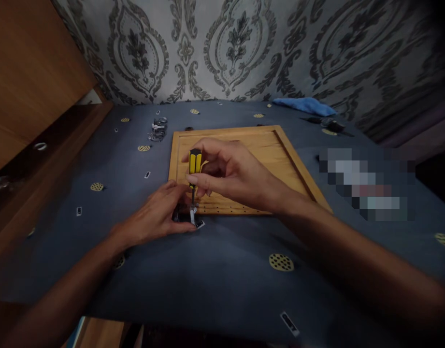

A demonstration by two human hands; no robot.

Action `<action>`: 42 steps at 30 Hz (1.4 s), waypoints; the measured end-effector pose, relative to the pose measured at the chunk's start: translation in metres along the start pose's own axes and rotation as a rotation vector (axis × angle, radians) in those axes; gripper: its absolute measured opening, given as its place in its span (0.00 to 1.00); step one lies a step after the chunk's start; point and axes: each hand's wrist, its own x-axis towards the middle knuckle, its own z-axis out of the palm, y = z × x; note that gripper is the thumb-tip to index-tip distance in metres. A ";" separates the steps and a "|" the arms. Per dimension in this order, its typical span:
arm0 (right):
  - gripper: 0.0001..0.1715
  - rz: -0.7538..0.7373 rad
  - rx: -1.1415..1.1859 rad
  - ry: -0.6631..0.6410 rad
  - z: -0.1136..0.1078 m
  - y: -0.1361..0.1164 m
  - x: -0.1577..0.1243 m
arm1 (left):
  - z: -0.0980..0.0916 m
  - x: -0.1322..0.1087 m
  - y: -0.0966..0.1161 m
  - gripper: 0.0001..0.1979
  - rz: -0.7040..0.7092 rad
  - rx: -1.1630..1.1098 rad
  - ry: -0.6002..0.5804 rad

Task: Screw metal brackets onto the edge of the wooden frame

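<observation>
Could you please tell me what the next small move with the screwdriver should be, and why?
Probably a gentle turn of the screwdriver by the right hand, pressing down. It stands upright in that hand's fingers, its tip down at the small metal fitting by the panel's near edge, and the left hand rests on the fitting, seemingly steadying it.

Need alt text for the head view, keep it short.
The right hand holds a yellow-and-black screwdriver upright, tip on a small metal fitting that the left hand steadies at the near edge of a wooden panel on a dark blue cloth.
</observation>
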 end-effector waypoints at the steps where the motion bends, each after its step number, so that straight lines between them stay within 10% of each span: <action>1: 0.08 -0.004 -0.011 -0.022 -0.001 -0.002 0.000 | 0.000 0.000 -0.001 0.22 0.002 0.001 0.008; 15: 0.25 -0.152 -0.251 0.267 0.010 0.002 -0.003 | -0.001 0.000 0.002 0.22 -0.024 0.012 -0.019; 42: 0.20 -0.196 -0.401 0.185 0.008 0.010 -0.001 | 0.000 0.000 0.000 0.27 -0.010 -0.030 0.003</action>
